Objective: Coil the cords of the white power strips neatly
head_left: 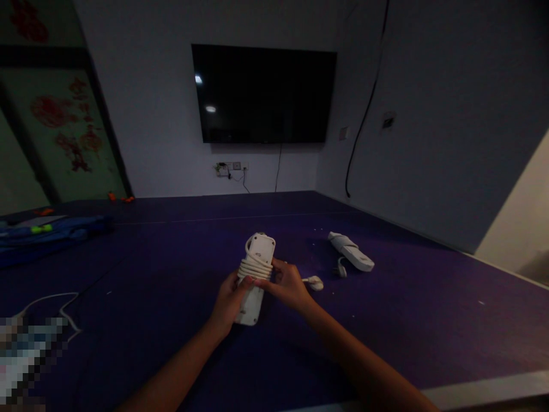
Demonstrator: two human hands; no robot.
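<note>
"Why does the white power strip [252,303] sit between both hands' fingers?"
"The fingers of the left hand [226,302] clasp one edge, apparently steadying it; those of the right hand [290,284] close on the other, thumb pressing the wound cord [255,269], which probably keeps the coils snug."
"And that plug [316,282]?"
"Just right of the right fingers, likely the cord's end. A second wrapped strip [352,253] lies farther right, well apart."
</note>
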